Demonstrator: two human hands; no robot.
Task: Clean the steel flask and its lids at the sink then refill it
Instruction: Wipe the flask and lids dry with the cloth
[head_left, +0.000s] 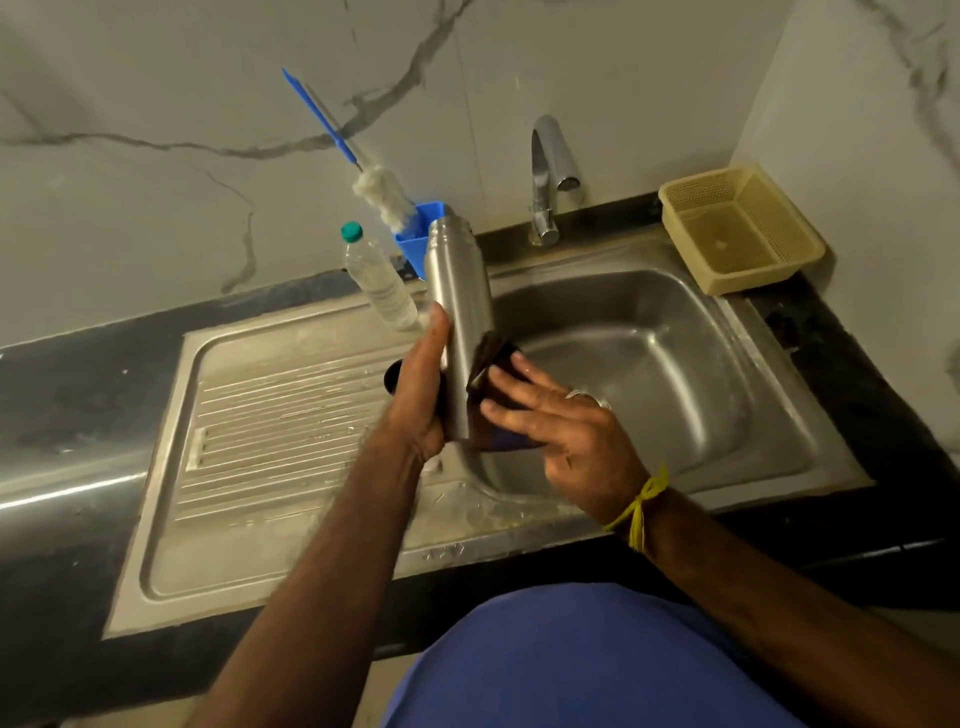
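Steel: the steel flask is standing nearly upright in the air over the near-left rim of the sink, its open mouth tilting slightly away and to the left.
Left hand: the left hand is gripping the flask's lower body from the left, thumb running up the side.
Right hand: the right hand is pressing a dark scrub pad against the flask's lower right side; fingers are lying fairly straight over it.
Key relation: the flask's long axis is running up and away from both hands, so any stroke, I'd judge, is going along its length; the left hand is nearer its base.
Lids: a dark round thing is peeking out behind the left hand on the draining board; whether it is a lid, I cannot tell.
Around: a bottle brush is leaning in a blue holder, a plastic water bottle is standing beside it, the tap is at the back, a beige basket on the right.
In the way: nothing is sitting between flask and tap.
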